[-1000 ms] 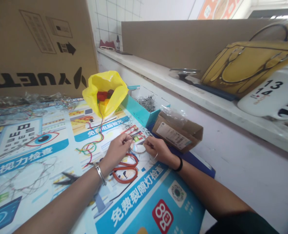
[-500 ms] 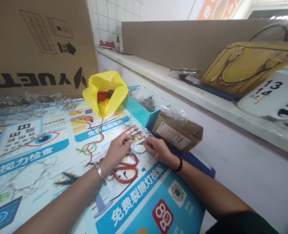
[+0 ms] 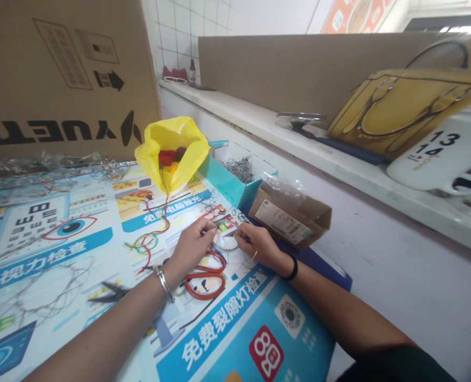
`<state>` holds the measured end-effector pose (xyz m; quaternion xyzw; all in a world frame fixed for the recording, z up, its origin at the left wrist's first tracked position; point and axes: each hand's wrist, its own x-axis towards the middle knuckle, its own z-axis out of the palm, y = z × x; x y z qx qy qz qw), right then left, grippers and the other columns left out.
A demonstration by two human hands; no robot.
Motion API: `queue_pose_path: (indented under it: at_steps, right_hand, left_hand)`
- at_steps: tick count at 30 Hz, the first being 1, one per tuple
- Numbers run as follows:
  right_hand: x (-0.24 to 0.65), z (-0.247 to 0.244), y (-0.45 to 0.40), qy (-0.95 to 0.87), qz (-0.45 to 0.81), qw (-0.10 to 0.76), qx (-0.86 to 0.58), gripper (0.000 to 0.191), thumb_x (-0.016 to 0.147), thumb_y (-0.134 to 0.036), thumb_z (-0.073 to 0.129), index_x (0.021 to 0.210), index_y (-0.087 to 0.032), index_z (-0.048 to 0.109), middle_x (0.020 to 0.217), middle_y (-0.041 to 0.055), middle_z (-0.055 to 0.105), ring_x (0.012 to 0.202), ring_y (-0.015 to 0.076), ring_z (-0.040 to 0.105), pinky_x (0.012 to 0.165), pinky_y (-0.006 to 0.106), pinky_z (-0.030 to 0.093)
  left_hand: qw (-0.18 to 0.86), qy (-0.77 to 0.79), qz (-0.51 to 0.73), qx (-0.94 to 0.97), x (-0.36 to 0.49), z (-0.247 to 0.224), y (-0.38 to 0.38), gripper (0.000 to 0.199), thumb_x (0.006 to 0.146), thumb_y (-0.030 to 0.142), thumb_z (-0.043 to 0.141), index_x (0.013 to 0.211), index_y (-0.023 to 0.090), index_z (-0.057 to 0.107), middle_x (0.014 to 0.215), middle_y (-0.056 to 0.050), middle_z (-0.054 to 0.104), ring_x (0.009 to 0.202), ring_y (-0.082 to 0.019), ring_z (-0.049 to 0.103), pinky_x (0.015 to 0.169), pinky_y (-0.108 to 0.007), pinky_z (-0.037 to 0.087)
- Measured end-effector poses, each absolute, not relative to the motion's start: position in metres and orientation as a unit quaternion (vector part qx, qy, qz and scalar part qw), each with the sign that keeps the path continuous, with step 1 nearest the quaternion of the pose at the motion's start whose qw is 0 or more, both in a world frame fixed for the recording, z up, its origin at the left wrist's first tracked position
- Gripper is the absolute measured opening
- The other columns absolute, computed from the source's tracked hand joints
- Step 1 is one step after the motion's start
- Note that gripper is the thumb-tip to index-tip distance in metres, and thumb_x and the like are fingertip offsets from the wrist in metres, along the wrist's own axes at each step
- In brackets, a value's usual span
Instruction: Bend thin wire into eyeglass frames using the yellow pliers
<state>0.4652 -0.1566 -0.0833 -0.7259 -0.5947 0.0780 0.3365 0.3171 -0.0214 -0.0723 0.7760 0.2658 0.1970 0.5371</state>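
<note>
Between my hands is a thin wire ring (image 3: 226, 249), roughly round, held just above the printed table cover. My left hand (image 3: 195, 241) pinches its left side with thumb and forefinger. On its right side my right hand (image 3: 259, 243) grips the ring with curled fingers. Fine detail at the fingertips is too small to make out. Below my left hand lie scissors with red-orange handles (image 3: 205, 285), their blades partly hidden by my wrist. Dark-jawed pliers (image 3: 110, 292) lie left of my left forearm, which covers the rest of them.
A yellow bag (image 3: 147, 146) with red and yellow cord stands behind, its strands (image 3: 150, 241) trailing forward. A teal box (image 3: 235, 193) of thin wire pieces and a small cardboard carton (image 3: 287, 217) sit by the wall. Wire loops (image 3: 52, 292) lie left; a ledge (image 3: 251, 114) runs along the right.
</note>
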Motion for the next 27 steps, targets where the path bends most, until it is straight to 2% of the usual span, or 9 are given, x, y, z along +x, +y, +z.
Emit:
queue_pose_path:
  at_steps: [21, 27]
  right_hand:
    - [0.4648, -0.082, -0.1567, -0.597, 0.072, 0.324, -0.73, 0.009, 0.077, -0.015, 0.048, 0.069, -0.019, 0.047, 0.06, -0.0046, 0.045, 0.054, 0.0075, 0.038, 0.051, 0.019, 0.028]
    - [0.4637, -0.0831, -0.1563, -0.591, 0.07, 0.323, -0.736, 0.01, 0.08, -0.018, 0.049, 0.07, -0.019, 0.049, 0.061, -0.0039, 0.048, 0.055, 0.008, 0.04, 0.052, 0.019, 0.029]
  left_hand:
    - [0.506, 0.26, 0.196, 0.799, 0.3169, -0.0744, -0.0205, 0.013, 0.08, 0.03, 0.047, 0.078, 0.02, 0.056, 0.069, 0.003, 0.059, 0.065, -0.014, 0.055, 0.062, -0.025, 0.041]
    - [0.47, 0.259, 0.198, 0.82, 0.3167, -0.0722, -0.0229, 0.013, 0.078, 0.025, 0.046, 0.079, 0.02, 0.058, 0.078, 0.0, 0.062, 0.07, -0.015, 0.057, 0.064, -0.026, 0.043]
